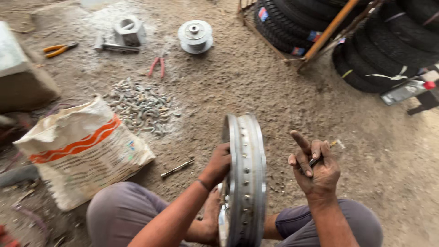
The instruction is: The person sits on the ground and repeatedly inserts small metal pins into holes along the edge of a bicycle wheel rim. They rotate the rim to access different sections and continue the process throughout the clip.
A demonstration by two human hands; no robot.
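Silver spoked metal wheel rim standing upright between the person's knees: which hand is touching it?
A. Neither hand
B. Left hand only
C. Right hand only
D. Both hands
B. The left hand grips the side of the silver metal wheel rim, while the right hand is raised clear of it, holding a thin dark tool.

One wheel rim (pixel 247 178), upright. One sack (pixel 82 151), white with orange stripes. Two pliers: orange-handled (pixel 58 49), red-handled (pixel 157 67). One pile of small metal fittings (pixel 141 107), too many to count. One round hub (pixel 195 35). One loose spoke (pixel 177 168) on ground. Stacked tyres (pixel 366 41), number unclear.
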